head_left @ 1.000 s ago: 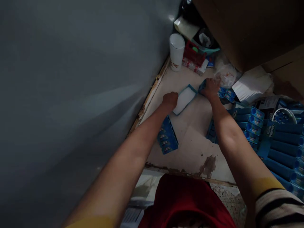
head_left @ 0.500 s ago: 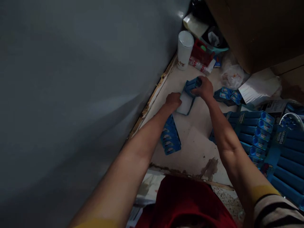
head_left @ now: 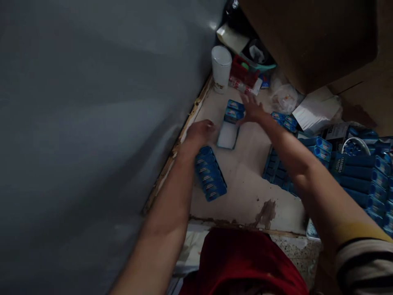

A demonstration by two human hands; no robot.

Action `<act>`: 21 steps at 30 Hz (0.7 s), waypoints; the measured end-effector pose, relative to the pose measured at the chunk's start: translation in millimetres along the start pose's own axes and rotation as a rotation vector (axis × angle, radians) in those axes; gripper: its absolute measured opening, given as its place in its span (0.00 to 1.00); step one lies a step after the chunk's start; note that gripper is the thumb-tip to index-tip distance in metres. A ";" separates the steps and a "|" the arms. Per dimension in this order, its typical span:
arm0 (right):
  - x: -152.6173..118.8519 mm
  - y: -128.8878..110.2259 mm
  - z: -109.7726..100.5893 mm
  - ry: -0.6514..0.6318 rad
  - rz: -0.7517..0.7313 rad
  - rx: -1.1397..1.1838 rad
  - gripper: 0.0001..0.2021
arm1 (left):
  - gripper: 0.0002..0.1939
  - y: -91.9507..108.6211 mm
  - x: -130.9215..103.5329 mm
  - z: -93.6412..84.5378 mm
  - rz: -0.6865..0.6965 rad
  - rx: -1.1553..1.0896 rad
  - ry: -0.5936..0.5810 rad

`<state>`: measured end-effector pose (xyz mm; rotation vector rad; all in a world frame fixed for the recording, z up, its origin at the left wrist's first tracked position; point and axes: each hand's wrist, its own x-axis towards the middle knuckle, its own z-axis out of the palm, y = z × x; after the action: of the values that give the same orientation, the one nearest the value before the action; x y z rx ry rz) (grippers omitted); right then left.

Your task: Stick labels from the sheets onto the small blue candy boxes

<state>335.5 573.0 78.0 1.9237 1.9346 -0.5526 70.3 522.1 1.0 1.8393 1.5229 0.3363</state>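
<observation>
A shallow blue box (head_left: 227,136) with a white inside lies on the tabletop, between my two hands. Small blue packs (head_left: 233,110) sit in its far end, while the near part shows bare white. My right hand (head_left: 252,110) is at the far right side of the box, fingers spread, holding nothing. To the left of the box, my left hand (head_left: 199,133) is apart from it, loosely bent, with nothing visible in it. Just below that hand lies a blue tray (head_left: 211,174) filled with a row of blue packs.
Several blue packs (head_left: 284,121) and stacked blue cartons (head_left: 353,172) stand at right. A white cup (head_left: 221,67), a red container (head_left: 244,70) and a plastic bag (head_left: 284,98) are at the back. A grey wall (head_left: 92,123) borders the left; a cardboard box (head_left: 313,41) overhangs the back right.
My left hand has let go of the box and moved left. My right hand has released the packs at the box's far end, and its fingers have spread. The view has shifted right.
</observation>
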 end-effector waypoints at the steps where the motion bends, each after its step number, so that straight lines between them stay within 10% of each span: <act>1: -7.2 17.1 -10.3 -0.034 0.021 -0.069 0.76 | 0.19 -6.9 -25.1 -5.3 -0.028 -0.057 0.155; 5: -41.8 76.1 -22.5 -0.086 0.156 -0.221 0.70 | 0.21 -41.8 -155.8 7.5 -0.250 -0.138 0.645; 9: -60.5 89.7 0.1 0.012 0.209 -0.219 0.42 | 0.22 -76.8 -244.6 56.1 -0.461 -0.108 0.631; 14: -59.0 66.9 4.8 0.069 0.330 -0.214 0.30 | 0.25 -98.1 -250.6 93.7 -0.384 -0.018 0.379; 21: -95.7 -8.2 -8.9 0.153 0.255 -0.056 0.32 | 0.27 -96.2 -245.8 99.0 -0.356 0.001 0.262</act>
<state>328.7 495.2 134.5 2.1875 1.7319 -0.2835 -7.9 262.1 -75.3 1.5282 1.9912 0.4162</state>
